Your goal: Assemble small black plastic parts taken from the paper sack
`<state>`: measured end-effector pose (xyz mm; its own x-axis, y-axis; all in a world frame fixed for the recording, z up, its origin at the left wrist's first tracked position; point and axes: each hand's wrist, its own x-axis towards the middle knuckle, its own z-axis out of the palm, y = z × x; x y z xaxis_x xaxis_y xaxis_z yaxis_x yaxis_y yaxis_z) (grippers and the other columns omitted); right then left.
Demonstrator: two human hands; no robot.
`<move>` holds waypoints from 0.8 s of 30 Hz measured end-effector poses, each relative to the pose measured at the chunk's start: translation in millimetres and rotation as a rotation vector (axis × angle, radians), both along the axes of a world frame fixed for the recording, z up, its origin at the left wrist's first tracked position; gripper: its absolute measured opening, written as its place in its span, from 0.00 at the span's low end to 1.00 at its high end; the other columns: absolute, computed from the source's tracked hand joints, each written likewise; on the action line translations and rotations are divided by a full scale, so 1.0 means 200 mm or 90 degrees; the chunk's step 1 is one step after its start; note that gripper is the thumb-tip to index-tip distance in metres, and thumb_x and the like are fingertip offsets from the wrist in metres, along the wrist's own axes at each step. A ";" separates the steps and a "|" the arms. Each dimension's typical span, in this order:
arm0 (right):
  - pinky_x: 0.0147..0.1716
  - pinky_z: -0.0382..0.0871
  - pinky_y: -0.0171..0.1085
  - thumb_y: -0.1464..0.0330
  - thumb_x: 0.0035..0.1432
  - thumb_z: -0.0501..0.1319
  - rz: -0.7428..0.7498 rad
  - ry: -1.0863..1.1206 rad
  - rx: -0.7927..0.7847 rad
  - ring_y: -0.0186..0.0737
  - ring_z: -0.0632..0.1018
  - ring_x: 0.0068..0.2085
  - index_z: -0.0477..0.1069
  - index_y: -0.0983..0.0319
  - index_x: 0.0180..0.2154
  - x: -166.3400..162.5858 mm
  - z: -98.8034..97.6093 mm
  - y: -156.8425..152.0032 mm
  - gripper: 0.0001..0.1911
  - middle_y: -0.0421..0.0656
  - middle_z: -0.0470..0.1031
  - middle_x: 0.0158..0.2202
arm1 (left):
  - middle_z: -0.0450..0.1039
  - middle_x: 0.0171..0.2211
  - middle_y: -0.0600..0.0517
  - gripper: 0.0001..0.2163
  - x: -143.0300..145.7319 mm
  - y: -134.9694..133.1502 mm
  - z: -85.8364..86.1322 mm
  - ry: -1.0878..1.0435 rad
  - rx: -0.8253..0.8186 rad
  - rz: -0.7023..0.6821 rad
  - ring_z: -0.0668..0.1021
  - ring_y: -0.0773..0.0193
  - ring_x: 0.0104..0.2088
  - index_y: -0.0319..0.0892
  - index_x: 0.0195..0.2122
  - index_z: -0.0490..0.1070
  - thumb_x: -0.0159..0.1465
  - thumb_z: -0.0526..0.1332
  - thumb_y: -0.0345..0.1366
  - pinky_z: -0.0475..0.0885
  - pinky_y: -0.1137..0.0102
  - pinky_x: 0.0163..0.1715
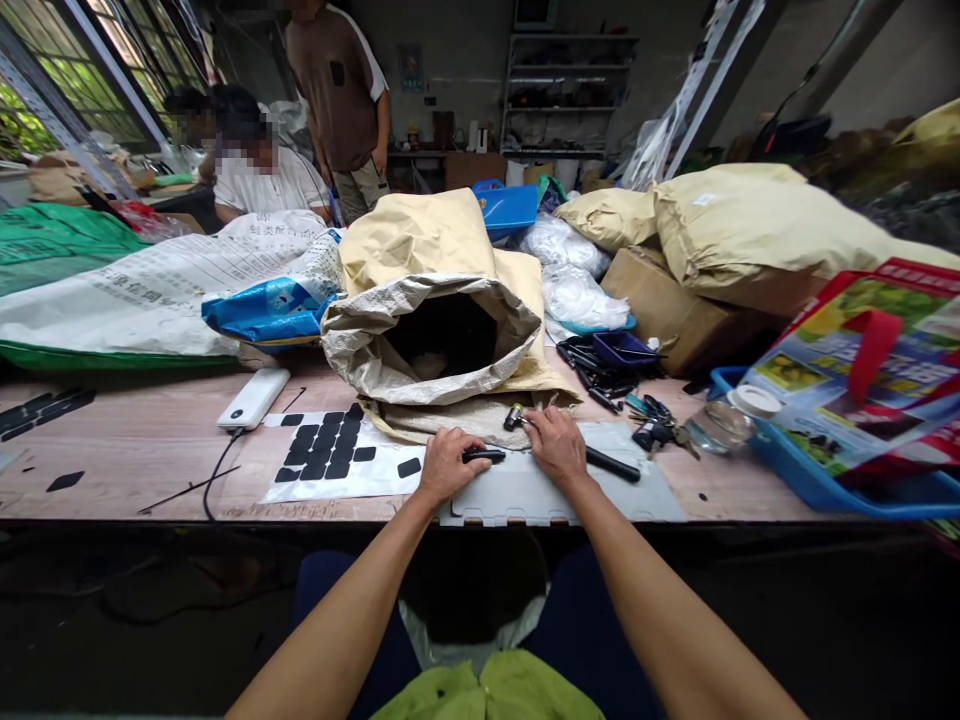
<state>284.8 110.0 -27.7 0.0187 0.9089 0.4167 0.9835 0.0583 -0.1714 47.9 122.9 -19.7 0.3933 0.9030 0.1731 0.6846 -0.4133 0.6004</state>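
My left hand (448, 462) is closed on a small black piece (484, 456) that it holds against a grey metal plate (525, 495) at the table's front edge. My right hand (556, 443) rests on the same plate with its fingers curled; what they pinch is hidden. A small hammer (515, 415) lies just beyond my right fingers, and a black rod (613, 465) sticks out to the right of that hand. Left of my hands lies a white sheet with several black pads (326, 452).
An open tan woven sack (439, 335) stands right behind the plate. A white power bank (253, 397) with cable lies left. Black parts, keys (654, 425), a jar (727, 418) and a blue basket (817, 480) crowd the right. Other people are at the far left.
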 end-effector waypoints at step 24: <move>0.46 0.57 0.40 0.64 0.65 0.59 -0.043 0.002 -0.030 0.45 0.66 0.46 0.75 0.58 0.45 -0.03 0.02 0.00 0.10 0.46 0.71 0.43 | 0.80 0.46 0.49 0.15 -0.19 -0.79 -0.62 0.137 -0.429 -0.088 0.79 0.51 0.50 0.49 0.50 0.76 0.65 0.60 0.45 0.70 0.63 0.49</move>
